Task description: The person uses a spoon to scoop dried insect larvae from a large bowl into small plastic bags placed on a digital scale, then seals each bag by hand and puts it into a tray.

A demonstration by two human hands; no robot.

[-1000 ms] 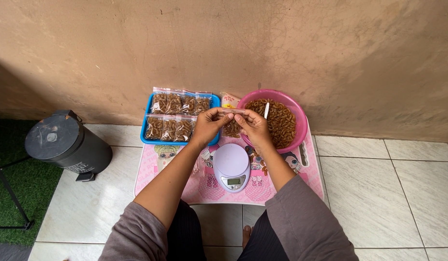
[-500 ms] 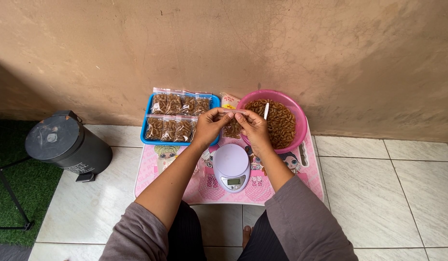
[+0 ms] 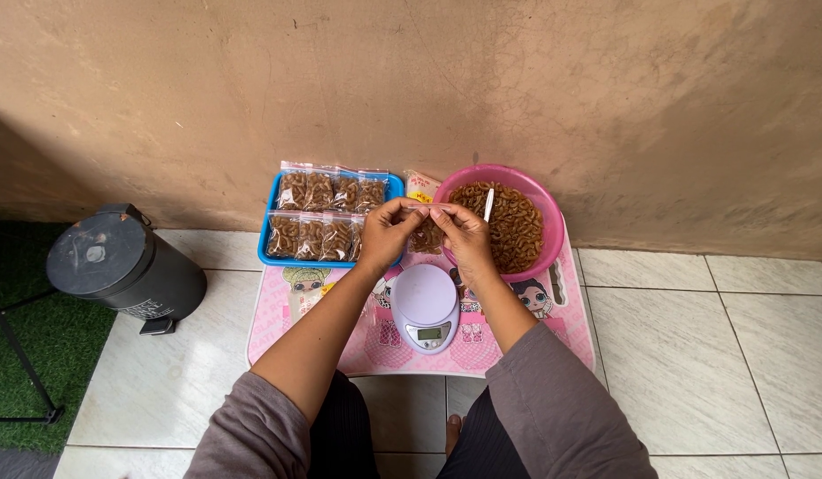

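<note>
My left hand (image 3: pixel 389 232) and my right hand (image 3: pixel 464 235) together pinch the top edge of a small clear bag of brown snack pieces (image 3: pixel 426 238), held just above a round lilac kitchen scale (image 3: pixel 425 306). To the right of my hands sits a pink bowl (image 3: pixel 551 232) full of the same brown pieces, with a white spoon (image 3: pixel 488 205) standing in it. On the left, a blue tray (image 3: pixel 269 232) holds several filled clear bags (image 3: pixel 320 215) in two rows.
Everything rests on a low pink table (image 3: pixel 575 333) against a brown wall (image 3: pixel 517 80). A dark grey pedal bin (image 3: pixel 122 266) stands on the tiled floor at left, beside green artificial turf (image 3: pixel 38 355). A small yellow packet (image 3: pixel 420 184) lies behind the bowl.
My hands stay at the bag's top edge; the fingers have shifted slightly along it. Nothing else has moved.
</note>
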